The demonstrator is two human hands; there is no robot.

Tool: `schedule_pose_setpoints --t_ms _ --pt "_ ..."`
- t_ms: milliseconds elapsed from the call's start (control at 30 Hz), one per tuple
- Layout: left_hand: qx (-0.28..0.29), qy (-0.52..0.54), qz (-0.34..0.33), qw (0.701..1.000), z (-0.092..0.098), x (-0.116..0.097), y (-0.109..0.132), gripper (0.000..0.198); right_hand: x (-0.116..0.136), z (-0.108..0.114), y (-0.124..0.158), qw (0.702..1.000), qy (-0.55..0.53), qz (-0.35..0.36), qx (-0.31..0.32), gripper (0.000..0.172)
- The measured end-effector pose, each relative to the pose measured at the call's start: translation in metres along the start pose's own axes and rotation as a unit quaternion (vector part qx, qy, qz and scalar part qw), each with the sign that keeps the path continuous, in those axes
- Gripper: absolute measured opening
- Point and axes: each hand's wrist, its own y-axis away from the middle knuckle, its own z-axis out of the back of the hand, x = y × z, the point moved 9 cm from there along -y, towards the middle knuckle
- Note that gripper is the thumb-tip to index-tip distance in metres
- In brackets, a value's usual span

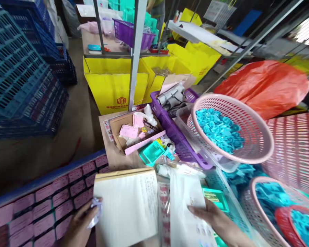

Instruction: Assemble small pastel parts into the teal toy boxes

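My left hand (79, 221) is closed on a small crumpled, pale purple piece (95, 212), at the left edge of an open notebook (126, 206) with handwriting down its right side. My right hand (211, 212) grips the right edge of a white plastic bag (186, 202), thumb on top and fingers partly hidden behind it. The bag lies right of the notebook, over a printed strip (164, 209). Behind the notebook are a teal tray (152, 153) and a cardboard box (118, 132) holding pink pieces.
Pink pieces fill a blue-edged crate (48, 171) at left. A purple basket (182, 147) and a pink basket (266, 144) of teal parts stand at right. A metal post (136, 51) rises behind the table. Blue crates (12, 65) are stacked at far left.
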Motion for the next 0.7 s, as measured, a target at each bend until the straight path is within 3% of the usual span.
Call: schedule_pose_setpoints --t_ms 100,200,300,367,467,533,600,700 --pt "0.067 -0.016 -0.010 0.998 -0.039 0.003 0.005 0.055 -0.011 0.016 -0.006 0.999 -0.017 0.008 -0.036 0.060" --pt "0.095 -0.014 -0.016 0.995 -0.061 0.003 0.011 0.053 -0.010 0.032 0.001 0.995 -0.051 0.029 -0.081 0.058" --pt "0.082 0.043 0.014 0.996 -0.064 -0.001 0.016 0.052 -0.006 0.040 0.019 0.993 -0.086 0.010 -0.082 0.053" --pt "0.062 0.066 0.029 0.995 -0.054 -0.009 0.020 0.052 0.002 0.046 0.035 0.991 -0.107 0.004 -0.084 0.053" --pt "0.034 0.046 0.045 0.997 -0.018 -0.018 0.028 0.050 0.016 0.058 0.058 0.980 -0.154 0.031 -0.119 0.057" --pt "-0.003 0.022 0.054 0.998 0.025 -0.016 0.034 0.046 0.016 0.053 0.068 0.973 -0.185 0.037 -0.133 0.059" --pt "-0.057 0.002 0.068 0.996 0.079 -0.006 0.042 0.041 0.007 0.026 0.070 0.976 -0.198 0.013 -0.096 0.059" --pt "-0.096 -0.001 0.094 0.991 0.141 0.017 0.049 0.039 -0.005 -0.059 0.054 0.983 -0.174 -0.012 0.053 0.050"
